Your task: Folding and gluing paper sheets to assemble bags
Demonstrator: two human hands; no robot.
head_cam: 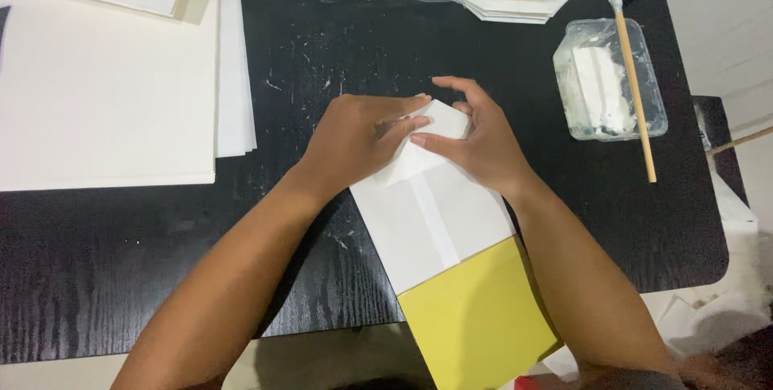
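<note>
We press our left hand [354,136] and right hand [475,136], fingers together, on the folded white paper [431,213]. It lies on a scuffed black table [105,261] beside paper stacks [105,92].

Left hand [354,136] and right hand [475,136] press folded white paper [427,213].

Matt white paper bag [427,213], black grained wood table [161,253], clear plastic tub [656,108]
</note>
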